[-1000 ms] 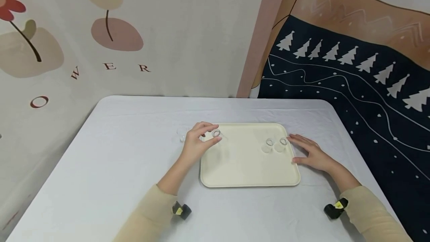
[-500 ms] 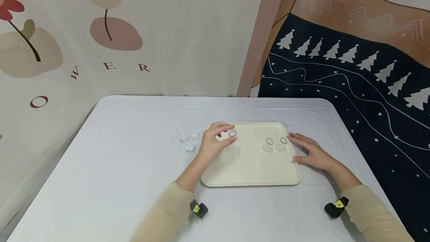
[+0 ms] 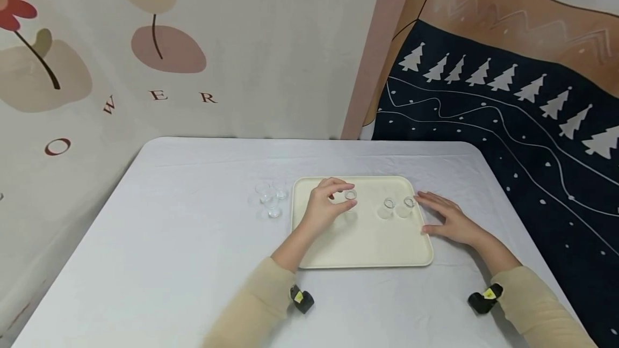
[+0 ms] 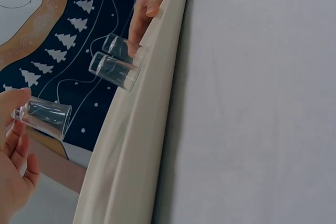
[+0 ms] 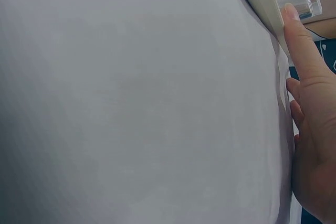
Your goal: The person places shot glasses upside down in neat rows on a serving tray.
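My left hand point(image 3: 325, 204) pinches a small clear shot glass point(image 4: 48, 117) above the cream tray point(image 3: 358, 254). In the left wrist view, thumb and fingers hold its narrow thick end, and the wide rim points down toward the tray. Two more shot glasses, a left one point(image 3: 385, 211) and a right one point(image 3: 404, 209), stand side by side on the tray's right part. My right hand point(image 3: 450, 222) rests at the tray's right edge, fingers extended and thumb point(image 5: 299, 40) against the rim.
Several clear glasses point(image 3: 273, 211) stand grouped on the white-clothed table point(image 3: 193, 240), left of the tray. Behind the table hang a pale flower-print cloth point(image 3: 271, 58) and a dark cloth with white trees point(image 3: 483, 106).
My left hand has carried the shot glass rightward, from the tray's left edge to over its middle, uncovering the glasses on the left. The right hand stays at the tray's edge.
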`<state>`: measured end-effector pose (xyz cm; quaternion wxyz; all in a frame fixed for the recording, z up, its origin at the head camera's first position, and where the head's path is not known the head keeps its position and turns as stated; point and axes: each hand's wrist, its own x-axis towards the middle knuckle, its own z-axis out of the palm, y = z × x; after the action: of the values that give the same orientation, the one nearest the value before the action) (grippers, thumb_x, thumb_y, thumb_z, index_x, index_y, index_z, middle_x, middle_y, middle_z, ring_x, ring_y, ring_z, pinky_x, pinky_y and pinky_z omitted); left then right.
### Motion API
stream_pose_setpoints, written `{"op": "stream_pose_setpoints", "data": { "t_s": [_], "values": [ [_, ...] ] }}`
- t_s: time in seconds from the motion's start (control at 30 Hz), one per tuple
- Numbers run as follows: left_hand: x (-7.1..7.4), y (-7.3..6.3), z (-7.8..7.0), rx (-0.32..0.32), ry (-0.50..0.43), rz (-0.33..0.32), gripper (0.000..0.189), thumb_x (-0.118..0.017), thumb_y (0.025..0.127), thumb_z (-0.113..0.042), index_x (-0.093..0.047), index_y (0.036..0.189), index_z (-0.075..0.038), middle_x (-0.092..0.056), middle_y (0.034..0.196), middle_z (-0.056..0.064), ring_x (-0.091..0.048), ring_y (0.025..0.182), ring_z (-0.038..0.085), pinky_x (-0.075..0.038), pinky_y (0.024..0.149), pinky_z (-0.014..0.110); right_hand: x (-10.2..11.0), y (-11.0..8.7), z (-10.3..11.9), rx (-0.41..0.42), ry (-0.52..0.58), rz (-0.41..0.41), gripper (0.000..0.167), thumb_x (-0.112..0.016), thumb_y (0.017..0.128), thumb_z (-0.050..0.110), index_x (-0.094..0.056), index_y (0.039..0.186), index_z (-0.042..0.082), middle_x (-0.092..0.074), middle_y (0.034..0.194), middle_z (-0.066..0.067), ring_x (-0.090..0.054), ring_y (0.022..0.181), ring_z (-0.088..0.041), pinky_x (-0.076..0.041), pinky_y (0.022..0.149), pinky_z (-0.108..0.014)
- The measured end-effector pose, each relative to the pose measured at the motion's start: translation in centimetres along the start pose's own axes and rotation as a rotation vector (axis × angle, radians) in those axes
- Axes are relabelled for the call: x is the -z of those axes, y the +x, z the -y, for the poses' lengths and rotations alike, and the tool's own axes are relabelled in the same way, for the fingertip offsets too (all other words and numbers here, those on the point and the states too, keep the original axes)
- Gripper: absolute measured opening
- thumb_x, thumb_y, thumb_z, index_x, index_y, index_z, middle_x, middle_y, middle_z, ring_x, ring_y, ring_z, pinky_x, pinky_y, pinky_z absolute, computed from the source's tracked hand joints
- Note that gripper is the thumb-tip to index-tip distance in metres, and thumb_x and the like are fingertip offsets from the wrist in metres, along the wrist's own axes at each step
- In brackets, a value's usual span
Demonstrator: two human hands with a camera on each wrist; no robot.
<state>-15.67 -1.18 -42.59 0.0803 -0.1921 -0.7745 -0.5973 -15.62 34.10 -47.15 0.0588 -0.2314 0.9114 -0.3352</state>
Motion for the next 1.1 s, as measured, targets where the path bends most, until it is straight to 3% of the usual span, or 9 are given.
{"op": "stream_pose_setpoints", "data": {
  "t_s": [0.2, 0.37, 0.7, 1.1],
  "values": [
    [-1.3, 0.2, 0.2, 0.06, 0.021, 0.058, 0.03, -0.08, 0.078, -0.009, -0.073, 0.106, -0.006, -0.064, 0.104, -0.001, -0.052, 0.1, 0.013, -0.044, 0.076, 0.034, 0.0, 0.0, 0.0, -0.01, -0.004, 0.003, 0.076, -0.079, 0.077, 0.028, -0.045, 0.142, 0.009, -0.031, 0.148, -0.025, -0.019, 0.135, -0.049, -0.009, 0.101, -0.071],
    [-2.3, 0.4, 0.4, 0.065, 0.046, 0.079, 0.031, -0.081, 0.077, -0.01, -0.073, 0.106, -0.006, -0.065, 0.104, -0.002, -0.052, 0.099, 0.012, -0.042, 0.074, 0.028, 0.0, 0.0, 0.0, -0.004, -0.005, 0.0, 0.076, -0.08, 0.076, 0.027, -0.045, 0.142, 0.009, -0.032, 0.148, -0.025, -0.02, 0.135, -0.049, -0.01, 0.101, -0.071],
    [-3.7, 0.4, 0.9, 0.068, 0.051, 0.103, 0.03, -0.082, 0.075, -0.008, -0.073, 0.104, -0.006, -0.065, 0.104, -0.001, -0.053, 0.1, 0.014, -0.047, 0.083, 0.031, 0.0, 0.0, 0.2, 0.007, -0.003, -0.001, 0.074, -0.079, 0.077, 0.027, -0.046, 0.141, 0.008, -0.032, 0.147, -0.025, -0.02, 0.135, -0.05, -0.011, 0.1, -0.071],
    [-4.2, 0.3, 1.5, 0.11, 0.115, 0.129, 0.03, -0.081, 0.077, -0.01, -0.073, 0.105, -0.007, -0.065, 0.106, -0.001, -0.052, 0.105, 0.016, -0.045, 0.09, 0.031, -0.1, 0.1, -0.4, -0.032, -0.003, 0.016, 0.078, -0.08, 0.077, 0.03, -0.044, 0.143, 0.009, -0.03, 0.149, -0.024, -0.017, 0.136, -0.048, -0.008, 0.101, -0.071]
  ]
}}
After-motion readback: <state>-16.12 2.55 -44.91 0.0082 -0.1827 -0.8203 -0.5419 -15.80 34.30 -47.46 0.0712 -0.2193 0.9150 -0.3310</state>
